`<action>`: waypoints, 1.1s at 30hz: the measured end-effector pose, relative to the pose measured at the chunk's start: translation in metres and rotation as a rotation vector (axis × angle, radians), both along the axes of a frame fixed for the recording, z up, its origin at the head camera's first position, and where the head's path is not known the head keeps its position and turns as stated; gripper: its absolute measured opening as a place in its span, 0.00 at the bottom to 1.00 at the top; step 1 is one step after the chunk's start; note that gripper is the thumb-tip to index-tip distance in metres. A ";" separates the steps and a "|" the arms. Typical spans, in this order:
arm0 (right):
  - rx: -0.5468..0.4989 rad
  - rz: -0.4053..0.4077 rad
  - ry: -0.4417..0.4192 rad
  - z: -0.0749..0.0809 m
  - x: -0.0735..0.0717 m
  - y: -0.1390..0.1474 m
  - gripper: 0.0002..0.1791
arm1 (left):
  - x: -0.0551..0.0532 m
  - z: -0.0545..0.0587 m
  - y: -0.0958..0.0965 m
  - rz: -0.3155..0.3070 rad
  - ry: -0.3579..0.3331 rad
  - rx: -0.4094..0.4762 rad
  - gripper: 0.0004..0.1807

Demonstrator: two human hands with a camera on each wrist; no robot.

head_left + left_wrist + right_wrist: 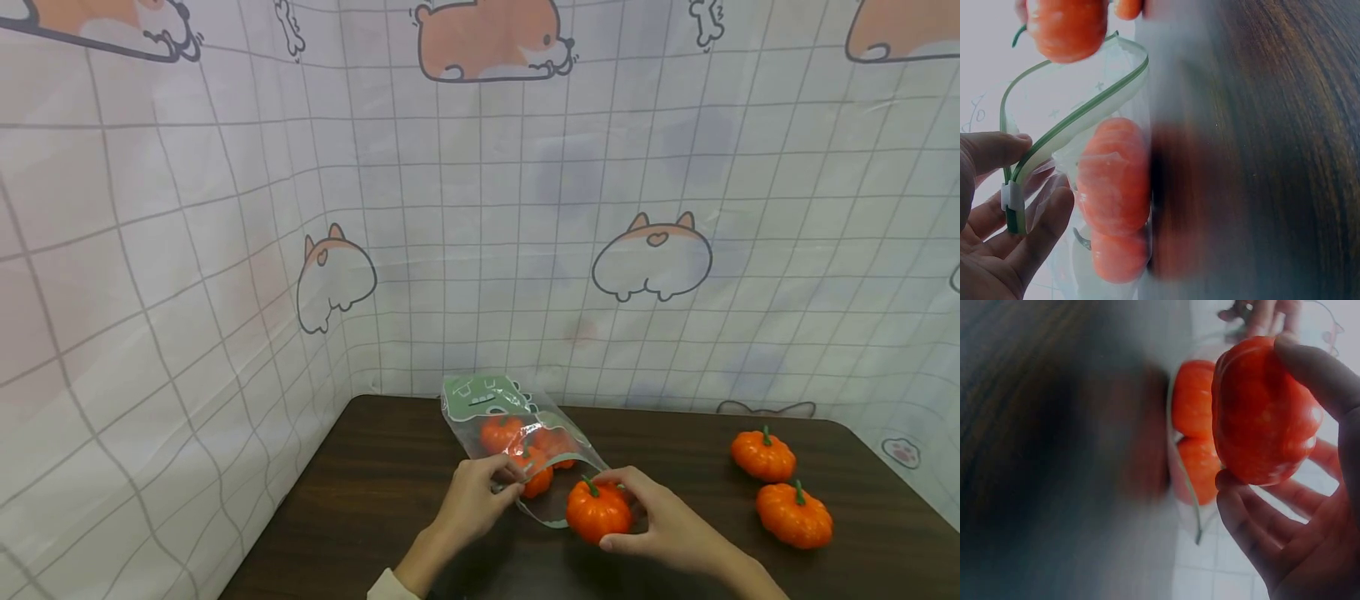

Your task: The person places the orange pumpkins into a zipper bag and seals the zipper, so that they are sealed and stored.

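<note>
A clear zip bag [480, 398] with a green cartoon print lies on the table, its mouth open toward me. Several small orange pumpkins [1113, 181] are inside it. At the left side of the mouth, my left hand [472, 500] pinches the bag's edge, close to the white zip slider [1012, 196]. My right hand [663, 521] grips another orange pumpkin [597, 514] with a green stem, thumb on one side and fingertips on the other. This pumpkin is just in front of the bag's mouth; whether it touches the rim cannot be told.
Two more orange pumpkins, a farther one [761, 457] and a nearer one [793, 517], sit on the right part of the dark wooden table [337, 492]. A white gridded curtain [480, 333] with dog drawings hangs behind the table and along its left side.
</note>
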State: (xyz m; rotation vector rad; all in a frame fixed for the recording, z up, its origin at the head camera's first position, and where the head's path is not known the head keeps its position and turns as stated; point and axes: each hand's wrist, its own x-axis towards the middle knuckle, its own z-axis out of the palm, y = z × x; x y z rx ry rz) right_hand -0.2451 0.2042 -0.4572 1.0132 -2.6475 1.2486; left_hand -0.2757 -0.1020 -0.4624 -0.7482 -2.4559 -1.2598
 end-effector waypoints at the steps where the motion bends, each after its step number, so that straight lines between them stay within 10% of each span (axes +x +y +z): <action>1: 0.015 -0.010 0.018 -0.002 0.000 -0.002 0.34 | 0.000 0.000 0.000 0.001 0.000 -0.001 0.05; 9: 0.131 -0.167 0.151 -0.007 0.001 -0.016 0.35 | 0.001 0.000 0.000 0.005 -0.001 -0.011 0.05; 33: 0.236 -0.421 -0.006 -0.007 0.001 -0.037 0.34 | -0.001 -0.001 0.001 0.012 0.028 -0.035 0.04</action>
